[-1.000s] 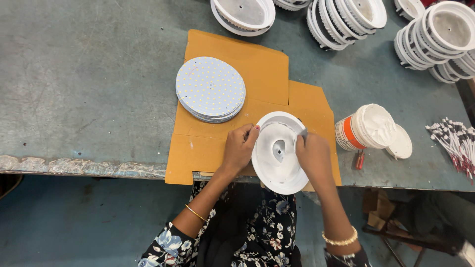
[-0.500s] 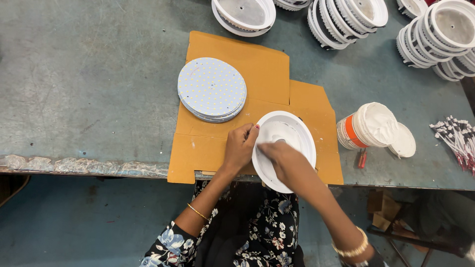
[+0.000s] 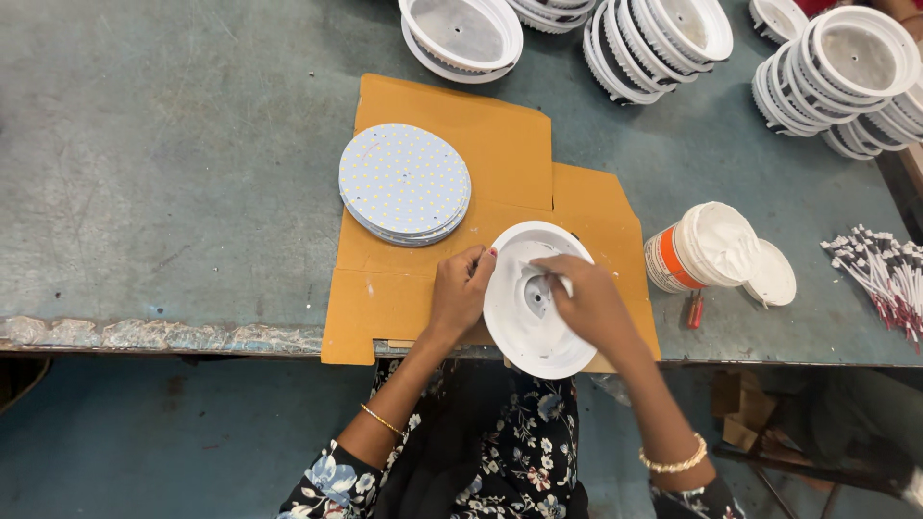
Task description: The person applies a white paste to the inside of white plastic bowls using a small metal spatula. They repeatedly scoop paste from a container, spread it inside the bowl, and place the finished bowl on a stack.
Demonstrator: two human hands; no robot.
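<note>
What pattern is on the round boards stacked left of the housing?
White round boards with a regular grid of small yellow dots, clearest in the head view.

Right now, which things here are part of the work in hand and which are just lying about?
In hand:
left hand steadying the white round housing
right hand inside that housing
cardboard sheet underneath

Lying about:
stack of dotted discs
white tub with loose lid
stacked housings
wire bundle

Person's dress: dark fabric with a floral print in white, blue and pale pink, short sleeves ending above the elbow. Left hand (image 3: pixel 460 293): bare, thin gold-coloured bangle (image 3: pixel 382 419) on the forearm. Right hand (image 3: pixel 588 300): bare, beaded gold-coloured bracelet (image 3: pixel 676 462) at the wrist. No gloves worn.
</note>
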